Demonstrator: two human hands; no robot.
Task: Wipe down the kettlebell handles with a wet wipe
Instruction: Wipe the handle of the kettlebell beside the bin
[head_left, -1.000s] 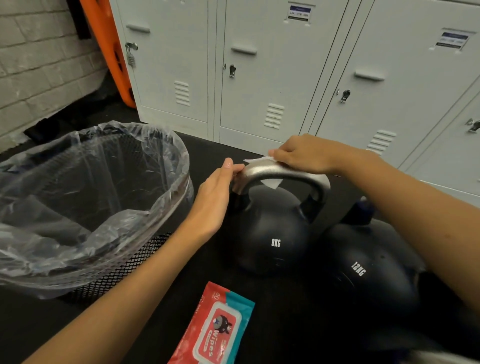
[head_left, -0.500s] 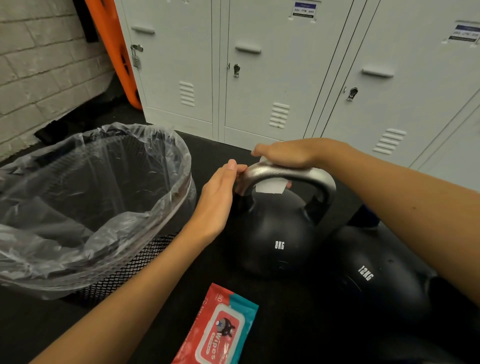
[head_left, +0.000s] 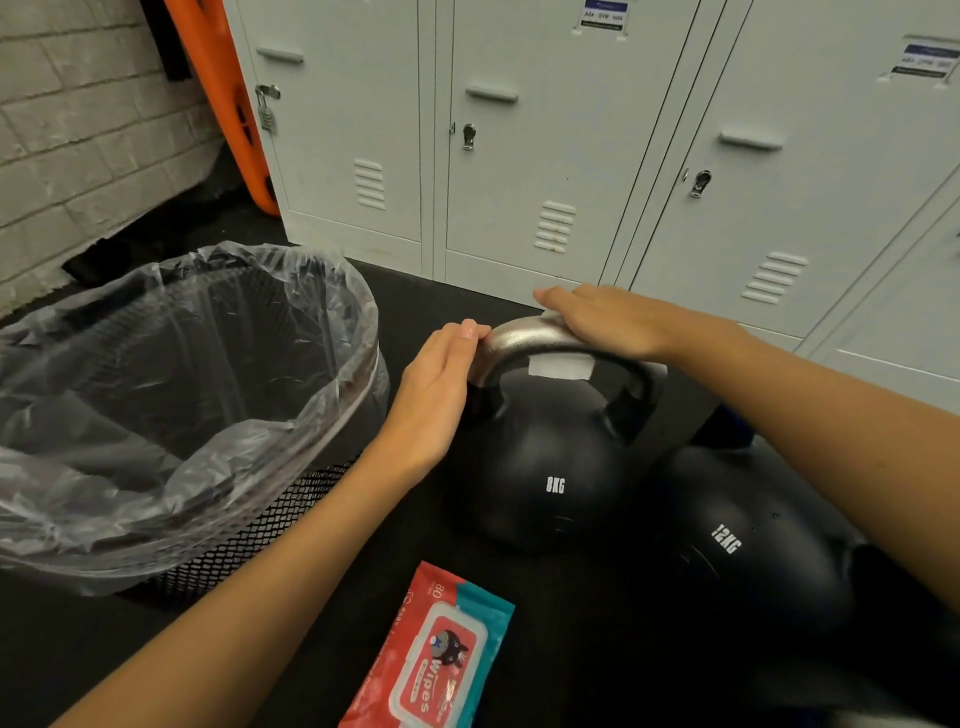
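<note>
A lined bin crowds the left hand, whose fingers, pressed together, touch the handle.

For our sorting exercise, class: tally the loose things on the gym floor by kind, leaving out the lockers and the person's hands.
Kettlebells: 2, the 8KG kettlebell and the 12KG kettlebell
Bins: 1, the mesh bin with a clear liner
Wipe packs: 1, the red and teal wipes pack
Loose wipes: 1, the white wet wipe draped over the 8KG handle
Total: 5
</note>
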